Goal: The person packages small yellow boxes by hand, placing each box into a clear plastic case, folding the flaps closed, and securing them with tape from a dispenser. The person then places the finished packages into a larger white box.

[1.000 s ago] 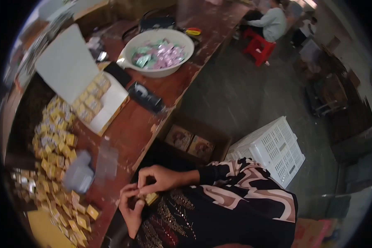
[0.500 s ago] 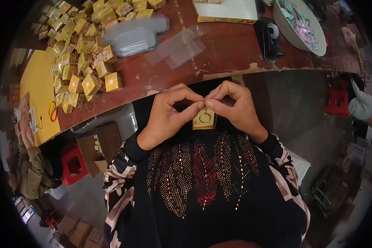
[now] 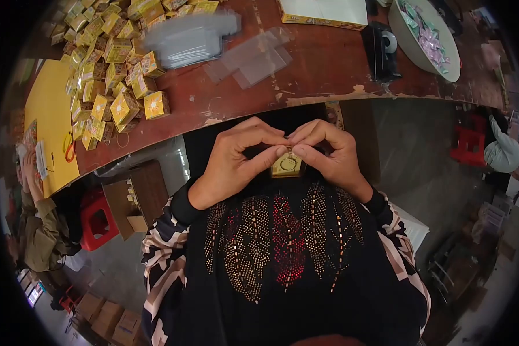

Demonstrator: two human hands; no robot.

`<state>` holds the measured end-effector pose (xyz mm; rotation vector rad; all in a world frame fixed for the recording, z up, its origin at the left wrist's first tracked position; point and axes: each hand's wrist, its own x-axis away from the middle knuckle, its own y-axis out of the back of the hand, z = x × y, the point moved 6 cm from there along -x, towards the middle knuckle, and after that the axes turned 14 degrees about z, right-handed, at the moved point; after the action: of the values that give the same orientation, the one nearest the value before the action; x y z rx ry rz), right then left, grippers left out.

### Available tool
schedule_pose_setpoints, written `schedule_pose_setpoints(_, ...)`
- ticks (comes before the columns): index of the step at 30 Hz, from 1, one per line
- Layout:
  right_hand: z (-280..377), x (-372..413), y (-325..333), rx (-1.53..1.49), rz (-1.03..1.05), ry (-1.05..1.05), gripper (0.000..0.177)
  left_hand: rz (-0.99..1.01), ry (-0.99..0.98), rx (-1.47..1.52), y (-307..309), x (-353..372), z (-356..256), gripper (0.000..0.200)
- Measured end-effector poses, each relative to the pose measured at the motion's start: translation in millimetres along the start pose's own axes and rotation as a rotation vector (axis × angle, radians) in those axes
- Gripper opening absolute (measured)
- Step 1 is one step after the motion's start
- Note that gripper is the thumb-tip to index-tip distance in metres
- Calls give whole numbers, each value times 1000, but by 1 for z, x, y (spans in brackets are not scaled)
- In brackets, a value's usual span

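Observation:
A small yellow box (image 3: 287,167) with a dark ring-shaped mark on its face is held in front of my chest, just below the table edge. My left hand (image 3: 239,158) pinches its top edge with thumb and fingertips. From the other side, my right hand (image 3: 333,154) pinches the same edge, the two sets of fingertips nearly meeting. The fingers cover the box's upper end. Beyond the hands, a heap of similar yellow boxes (image 3: 124,108) lies on the left of the table. Near it are a stack of clear plastic sleeves (image 3: 187,49) and some loose clear sleeves (image 3: 259,63).
On the red-brown table (image 3: 213,104) stand a black tape dispenser (image 3: 379,55), a white bowl (image 3: 399,43) of wrapped sachets and a yellow-edged carton tray (image 3: 323,20). A co-worker (image 3: 46,230) is at far left, another (image 3: 501,147) at far right. An open cardboard box (image 3: 118,202) is below the table.
The fingertips have come closer together over the box top, and less of the box face shows. The view has shifted slightly, moving the table's contents up in the picture.

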<state>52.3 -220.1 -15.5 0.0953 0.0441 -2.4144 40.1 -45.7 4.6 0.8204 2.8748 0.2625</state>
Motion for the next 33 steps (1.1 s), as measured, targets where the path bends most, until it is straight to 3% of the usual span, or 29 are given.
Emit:
schedule_pose_setpoints(7,3,8,3,152,41,200,10,108,-86,27,-8,10,8,23)
schedule_pose_setpoints(9,3,11,3,256,47,251,12,106,46,345,-16,17,17,30)
schedule_pose_setpoints(12,10,12,2,392,55,297,15,183,110,315,-17,19,19,35)
schedule_pose_setpoints(14,27,14,13,473,29,227,16,121,100,330,-14,18,17,33)
schedule_pose_setpoints(16,21,26,71,157,-469,62,18,62,67,352,-8,19,17,33)
schedule_pose_setpoints(18,36,44,154,259,-887,89,21,-13,39,393,3,17,14,32)
schedule_pose_setpoints(20,29,55,223,574,-904,-14,25,-34,-13,418,9,9,8,30)
schedule_pose_setpoints(21,22,55,243,583,-908,-3,25,-47,-40,378,13,6,5,29)
schedule_pose_setpoints(23,-3,47,268,539,-769,-274,27,-61,-70,341,15,2,-1,28)
schedule_pose_setpoints(29,-32,35,279,298,-615,-503,22,-43,-73,293,10,-4,-4,26)
schedule_pose_setpoints(33,-33,33,275,204,-619,-350,18,-42,-61,333,7,-7,1,22)
